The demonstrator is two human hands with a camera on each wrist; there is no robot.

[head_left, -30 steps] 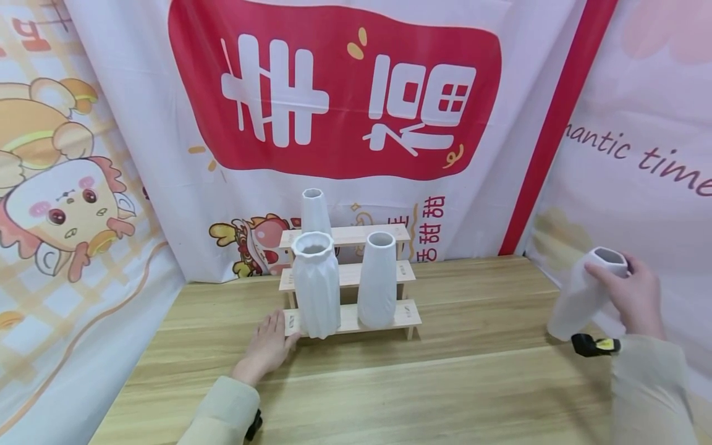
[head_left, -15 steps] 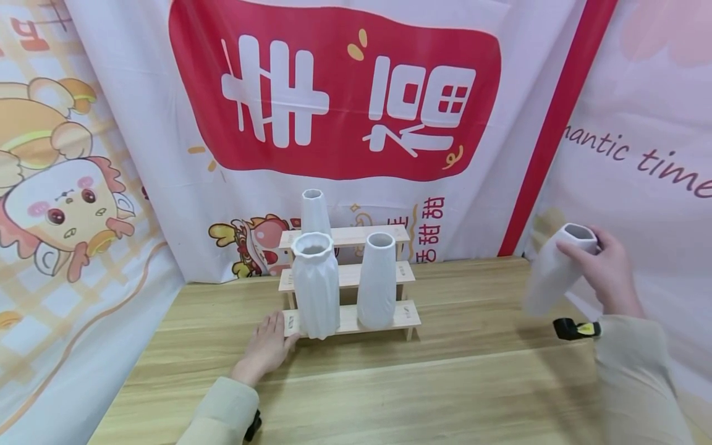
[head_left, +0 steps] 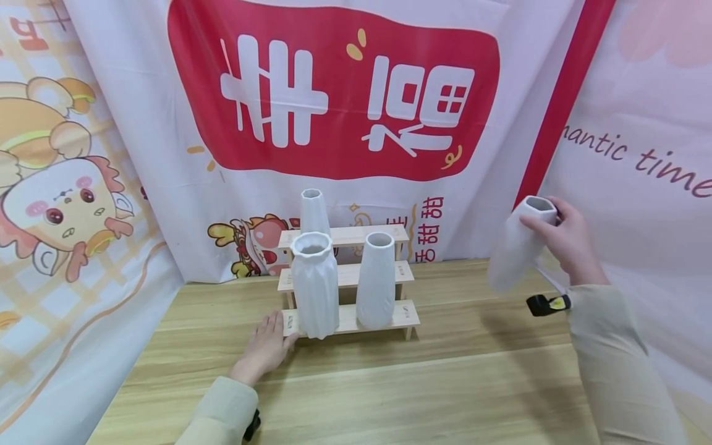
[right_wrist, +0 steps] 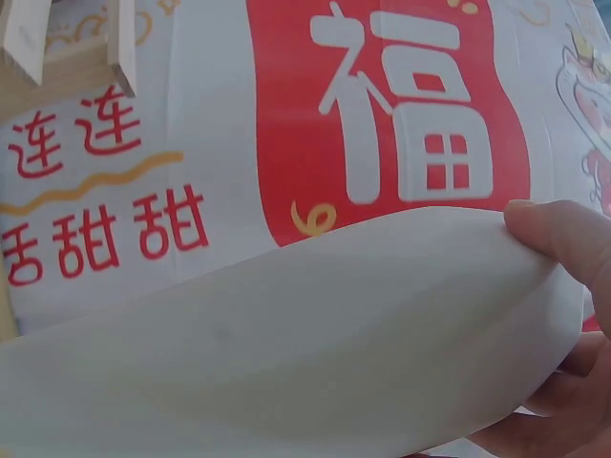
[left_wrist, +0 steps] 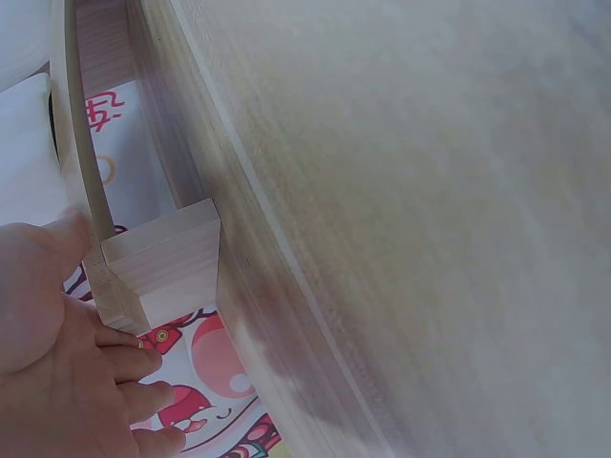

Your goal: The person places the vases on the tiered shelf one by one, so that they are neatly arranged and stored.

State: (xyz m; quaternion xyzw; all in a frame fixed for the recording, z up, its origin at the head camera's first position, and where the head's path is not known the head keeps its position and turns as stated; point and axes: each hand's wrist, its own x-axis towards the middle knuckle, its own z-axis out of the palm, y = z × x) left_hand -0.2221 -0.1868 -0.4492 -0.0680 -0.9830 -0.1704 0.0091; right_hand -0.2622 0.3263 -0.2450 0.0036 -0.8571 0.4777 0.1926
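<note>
My right hand [head_left: 570,241] grips a white vase [head_left: 514,250] near its angular mouth and carries it tilted above the table. In the right wrist view the vase [right_wrist: 286,343] spans the lower part, thumb on its near rim end. My left hand [head_left: 266,347] rests against the left end of a three-step wooden stand [head_left: 349,317]. In the left wrist view its thumb touches the shelf edge [left_wrist: 86,181] and its fingers extend past the end. A fluted white vase [head_left: 315,287] and a smooth tapered vase [head_left: 377,281] stand on the lowest step; a slim vase [head_left: 314,213] stands at the top.
The stand sits on a wood-grain table [head_left: 417,395], near a white cloth backdrop [head_left: 467,210] with a red panel. Printed cloths hang close on the left [head_left: 105,296] and right [head_left: 639,204] sides.
My right hand has lifted the vase off the table at the right and moved it leftward and up toward the stand. The left hand and the stand have stayed in place.
</note>
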